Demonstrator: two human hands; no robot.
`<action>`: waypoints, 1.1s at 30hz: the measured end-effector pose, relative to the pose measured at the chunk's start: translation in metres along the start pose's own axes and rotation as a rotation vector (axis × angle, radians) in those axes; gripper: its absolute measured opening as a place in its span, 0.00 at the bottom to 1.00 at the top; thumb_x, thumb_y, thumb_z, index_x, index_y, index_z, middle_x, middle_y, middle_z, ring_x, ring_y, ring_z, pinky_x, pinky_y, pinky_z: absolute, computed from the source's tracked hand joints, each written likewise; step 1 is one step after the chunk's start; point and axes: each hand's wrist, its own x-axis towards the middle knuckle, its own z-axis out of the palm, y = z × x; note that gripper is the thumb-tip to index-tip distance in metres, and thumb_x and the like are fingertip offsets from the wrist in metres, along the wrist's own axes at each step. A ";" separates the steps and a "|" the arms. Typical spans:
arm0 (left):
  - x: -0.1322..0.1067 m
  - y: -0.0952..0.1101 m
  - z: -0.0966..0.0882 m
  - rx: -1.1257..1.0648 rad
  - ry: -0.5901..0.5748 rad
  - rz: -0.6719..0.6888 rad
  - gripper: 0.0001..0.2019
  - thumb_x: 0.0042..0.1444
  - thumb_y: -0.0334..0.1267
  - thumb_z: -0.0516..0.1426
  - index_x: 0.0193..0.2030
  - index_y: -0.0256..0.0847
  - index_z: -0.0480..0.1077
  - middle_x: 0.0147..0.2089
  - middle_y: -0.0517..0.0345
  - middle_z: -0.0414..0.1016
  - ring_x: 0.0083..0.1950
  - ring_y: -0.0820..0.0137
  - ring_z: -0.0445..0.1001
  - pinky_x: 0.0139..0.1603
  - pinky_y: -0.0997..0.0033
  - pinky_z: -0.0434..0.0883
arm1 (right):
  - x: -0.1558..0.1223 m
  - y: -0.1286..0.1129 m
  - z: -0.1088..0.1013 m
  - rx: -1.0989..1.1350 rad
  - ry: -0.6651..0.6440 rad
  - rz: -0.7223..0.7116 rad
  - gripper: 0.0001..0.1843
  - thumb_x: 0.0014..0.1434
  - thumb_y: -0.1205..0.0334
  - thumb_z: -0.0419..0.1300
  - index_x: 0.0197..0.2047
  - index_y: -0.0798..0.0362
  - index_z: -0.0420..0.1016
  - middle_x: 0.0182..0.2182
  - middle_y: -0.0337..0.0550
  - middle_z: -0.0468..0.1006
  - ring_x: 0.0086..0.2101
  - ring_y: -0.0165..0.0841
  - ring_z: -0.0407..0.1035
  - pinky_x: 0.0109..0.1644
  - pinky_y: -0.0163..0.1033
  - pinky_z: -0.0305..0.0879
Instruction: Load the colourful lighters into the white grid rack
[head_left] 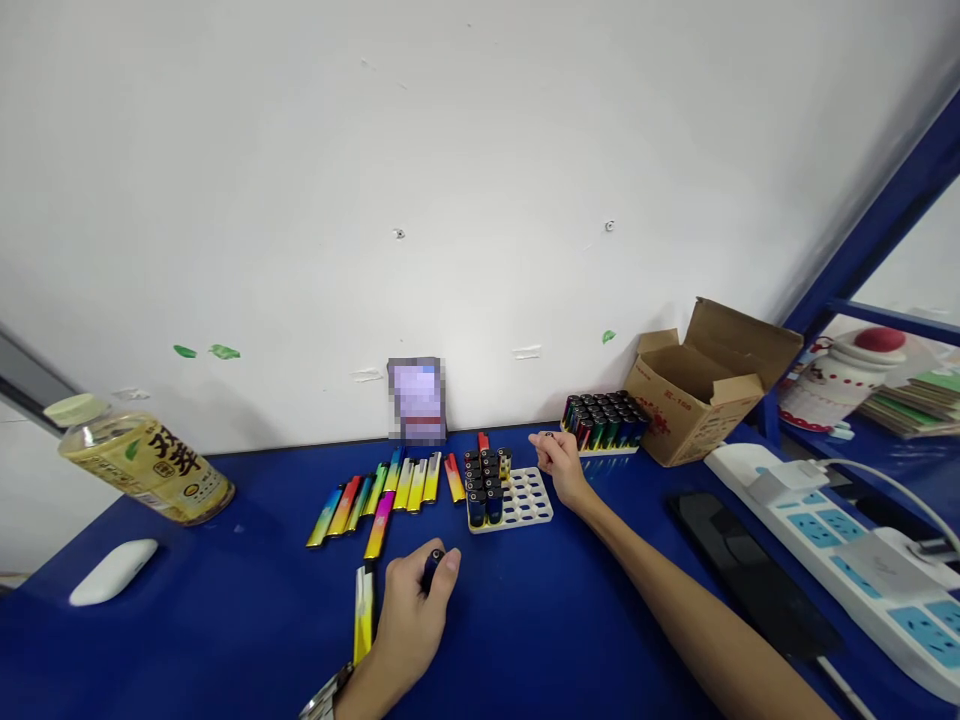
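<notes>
My left hand (412,625) is at the near middle of the blue table (247,560), gripping a dark blue lighter (433,570) upright in its fingers. A yellow gradient lighter (364,612) lies just beside that hand. My right hand (559,468) pinches a small dark item (549,436) between thumb and forefinger. That hand is just past a white plastic holder tray (521,502), where black-topped lighters (484,490) stand in the left rows. Several rainbow-coloured lighters (375,505) lie side by side to the left of the tray.
A packed block of upright lighters (604,425) stands behind my right hand, next to an open cardboard box (705,385). A power strip (840,560), a black tablet-like slab (750,570), a white mouse (112,572) and a large drinks bottle (146,465) sit on the table.
</notes>
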 end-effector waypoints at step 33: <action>0.002 0.004 0.000 0.137 0.036 0.059 0.18 0.54 0.49 0.46 0.19 0.45 0.48 0.17 0.69 0.44 0.17 0.77 0.49 0.19 0.75 0.50 | -0.004 0.005 -0.005 -0.146 -0.026 -0.067 0.21 0.49 0.59 0.56 0.12 0.50 0.51 0.13 0.30 0.48 0.16 0.24 0.43 0.20 0.34 0.40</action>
